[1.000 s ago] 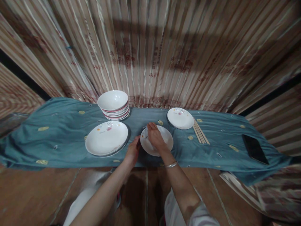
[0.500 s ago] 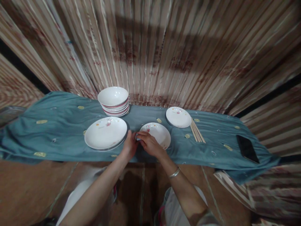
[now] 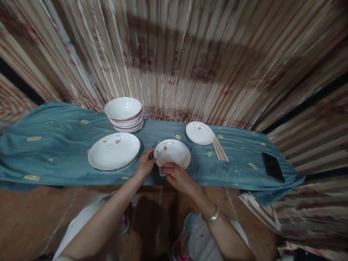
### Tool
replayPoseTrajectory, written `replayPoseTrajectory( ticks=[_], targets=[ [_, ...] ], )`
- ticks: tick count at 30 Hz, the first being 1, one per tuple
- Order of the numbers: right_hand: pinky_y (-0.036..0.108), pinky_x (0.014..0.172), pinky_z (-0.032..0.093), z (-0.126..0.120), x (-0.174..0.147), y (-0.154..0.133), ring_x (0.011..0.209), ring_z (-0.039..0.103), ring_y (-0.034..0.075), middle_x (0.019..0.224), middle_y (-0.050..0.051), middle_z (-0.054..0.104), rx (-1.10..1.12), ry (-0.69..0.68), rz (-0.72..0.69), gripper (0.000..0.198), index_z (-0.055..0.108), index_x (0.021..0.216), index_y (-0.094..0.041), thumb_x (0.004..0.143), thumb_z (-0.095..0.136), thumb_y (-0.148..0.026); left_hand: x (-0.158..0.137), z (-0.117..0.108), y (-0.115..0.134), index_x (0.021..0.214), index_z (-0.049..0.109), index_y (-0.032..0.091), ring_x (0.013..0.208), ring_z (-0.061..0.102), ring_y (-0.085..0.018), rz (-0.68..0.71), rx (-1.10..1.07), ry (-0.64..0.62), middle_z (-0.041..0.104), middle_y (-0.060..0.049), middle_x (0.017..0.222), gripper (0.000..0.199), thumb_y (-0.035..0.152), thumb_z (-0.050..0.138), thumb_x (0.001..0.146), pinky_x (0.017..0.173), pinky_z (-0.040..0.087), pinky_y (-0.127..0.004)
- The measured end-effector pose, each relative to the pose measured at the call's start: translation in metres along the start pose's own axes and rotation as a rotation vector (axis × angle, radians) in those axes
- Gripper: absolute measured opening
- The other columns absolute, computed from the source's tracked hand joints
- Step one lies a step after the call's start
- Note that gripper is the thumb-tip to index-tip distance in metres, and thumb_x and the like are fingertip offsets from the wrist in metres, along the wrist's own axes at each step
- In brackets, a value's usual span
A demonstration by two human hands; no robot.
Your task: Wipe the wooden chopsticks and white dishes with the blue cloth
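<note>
A white deep plate (image 3: 174, 153) with a small flower print lies in front of me near the table's front edge. My left hand (image 3: 146, 162) grips its left rim, the thumb toward the front and the fingers partly hidden behind the edge. My right hand (image 3: 175, 175) is closed at the plate's near rim. Under its fingers shows a bit of a pale bluish cloth (image 3: 162, 172), mostly covered by the hand.
Large oval plates (image 3: 114, 152) are stacked at the left, with a stack of bowls (image 3: 123, 110) behind them. At the right are small plates (image 3: 199, 133), several chopsticks (image 3: 220, 148) and a black phone (image 3: 272, 166). A green tablecloth (image 3: 67, 145) covers the table.
My left hand has moved onto the plate's left rim. My right hand, with the pale cloth, has shifted from beside my left hand to the near rim. The view has shifted slightly.
</note>
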State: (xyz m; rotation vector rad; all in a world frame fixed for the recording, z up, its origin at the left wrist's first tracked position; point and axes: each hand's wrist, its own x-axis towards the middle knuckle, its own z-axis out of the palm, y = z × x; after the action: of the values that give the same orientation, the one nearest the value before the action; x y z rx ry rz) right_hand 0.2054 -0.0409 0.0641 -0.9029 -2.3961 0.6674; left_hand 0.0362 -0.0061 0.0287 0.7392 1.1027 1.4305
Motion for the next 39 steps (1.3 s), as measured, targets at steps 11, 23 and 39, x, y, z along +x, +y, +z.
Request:
replayPoseTrajectory(
  ticks=[11,23,39],
  targets=[
    [0.036,0.097,0.045,-0.027,-0.046,0.046,0.107,0.056,0.017,0.106,0.007,0.065,-0.021,0.281,0.129,0.033,0.067,0.096,-0.020,0.079,0.043,-0.003,0.005,-0.003,0.002,0.090,0.064,0.017,0.104,0.057,-0.025,0.016,0.090,-0.046,0.068,-0.005,0.095,0.042,0.010,0.064,0.049,0.093,0.040,-0.041],
    [0.037,0.098,0.044,-0.026,-0.009,0.097,0.106,0.059,0.020,0.109,0.010,0.066,-0.090,0.513,0.239,0.031,0.067,0.096,-0.019,0.077,0.045,-0.008,0.005,-0.001,0.002,0.091,0.067,0.017,0.106,0.059,-0.028,0.019,0.112,-0.068,0.072,-0.008,0.099,0.042,0.015,0.066,0.049,0.097,0.039,-0.043],
    [0.027,0.066,0.042,-0.060,-0.011,0.104,0.072,0.062,0.019,0.076,0.006,0.070,-0.150,0.456,0.669,0.024,0.069,0.082,-0.018,0.081,0.046,-0.026,0.008,-0.008,-0.001,0.090,0.061,0.017,0.096,0.063,-0.025,-0.020,0.183,0.067,0.071,-0.008,0.093,0.046,0.033,0.072,0.048,0.091,0.043,-0.040]
  ],
)
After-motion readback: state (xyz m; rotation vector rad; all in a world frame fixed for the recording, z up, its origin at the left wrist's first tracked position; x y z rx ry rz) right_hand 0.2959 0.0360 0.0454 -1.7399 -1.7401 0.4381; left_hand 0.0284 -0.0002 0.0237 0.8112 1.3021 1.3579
